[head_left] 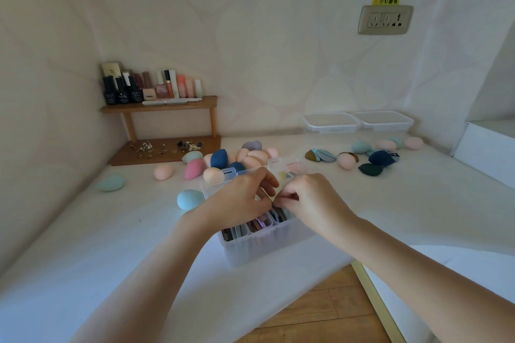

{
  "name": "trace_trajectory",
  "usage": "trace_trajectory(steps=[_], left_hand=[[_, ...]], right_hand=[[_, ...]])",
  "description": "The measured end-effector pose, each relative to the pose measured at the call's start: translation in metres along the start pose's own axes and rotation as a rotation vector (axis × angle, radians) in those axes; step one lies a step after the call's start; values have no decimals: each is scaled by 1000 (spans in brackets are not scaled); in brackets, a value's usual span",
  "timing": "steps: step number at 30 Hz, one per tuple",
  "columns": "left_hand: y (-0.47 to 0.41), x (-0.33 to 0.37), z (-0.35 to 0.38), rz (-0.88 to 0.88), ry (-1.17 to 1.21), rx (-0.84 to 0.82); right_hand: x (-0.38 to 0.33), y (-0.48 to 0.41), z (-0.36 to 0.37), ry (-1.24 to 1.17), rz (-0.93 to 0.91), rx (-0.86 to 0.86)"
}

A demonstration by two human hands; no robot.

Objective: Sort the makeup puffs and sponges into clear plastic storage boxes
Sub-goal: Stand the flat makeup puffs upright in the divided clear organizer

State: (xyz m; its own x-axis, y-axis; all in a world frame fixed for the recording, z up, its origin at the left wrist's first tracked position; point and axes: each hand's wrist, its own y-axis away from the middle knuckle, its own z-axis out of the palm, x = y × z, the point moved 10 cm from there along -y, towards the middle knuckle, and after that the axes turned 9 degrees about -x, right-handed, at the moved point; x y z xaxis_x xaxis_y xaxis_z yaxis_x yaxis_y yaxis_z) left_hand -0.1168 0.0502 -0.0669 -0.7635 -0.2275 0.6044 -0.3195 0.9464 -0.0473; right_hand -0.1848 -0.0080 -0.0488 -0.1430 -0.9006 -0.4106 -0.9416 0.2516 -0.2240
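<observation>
White table (83, 245), as I watch it remotely: the clear storage box (259, 242) stands open near the front edge, with flat puffs (260, 224) filed upright in its compartments. The left hand (242, 199) and right hand (309, 198) meet above it, fingers curled together. I cannot tell whether they grip anything. Egg-shaped sponges (245, 157) lie heaped just behind.

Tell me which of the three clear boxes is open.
The near partly filled box, its lid raised; the two far boxes look lidded.
</observation>
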Motion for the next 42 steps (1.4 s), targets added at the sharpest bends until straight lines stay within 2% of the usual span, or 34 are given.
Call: trace_trajectory(steps=[4, 11, 15, 17, 20, 23, 26, 28, 31, 37, 42], left_hand=[[0, -1, 0, -2, 14, -3], [0, 0, 1, -8, -7, 8], [2, 7, -3, 58, -19, 52], [1, 6, -7, 78, -14, 84], [-2, 0, -10, 80, -4, 104], [-2, 7, -11, 141, -69, 146], [-6, 13, 1, 168, -206, 76], [-7, 10, 7, 141, -255, 21], [-6, 7, 9, 106, -231, -10], [-4, 8, 10, 100, -232, -11], [-3, 6, 9, 101, -232, 2]], right_hand=[[4, 7, 5, -47, 8, -181], [6, -14, 27, 358, 54, -238], [2, -9, 15, 258, 13, -296], [11, -9, -8, 112, 7, -257], [48, -12, -63, -77, 57, -21], [97, -21, -87, -120, 180, 125], [147, -42, -66, -45, 330, 90], [168, -58, -41, 21, 399, -5], [180, -81, -18, 93, 451, -74], [206, -107, 0, 75, 602, -95], [214, -119, 13, 233, 560, -126]])
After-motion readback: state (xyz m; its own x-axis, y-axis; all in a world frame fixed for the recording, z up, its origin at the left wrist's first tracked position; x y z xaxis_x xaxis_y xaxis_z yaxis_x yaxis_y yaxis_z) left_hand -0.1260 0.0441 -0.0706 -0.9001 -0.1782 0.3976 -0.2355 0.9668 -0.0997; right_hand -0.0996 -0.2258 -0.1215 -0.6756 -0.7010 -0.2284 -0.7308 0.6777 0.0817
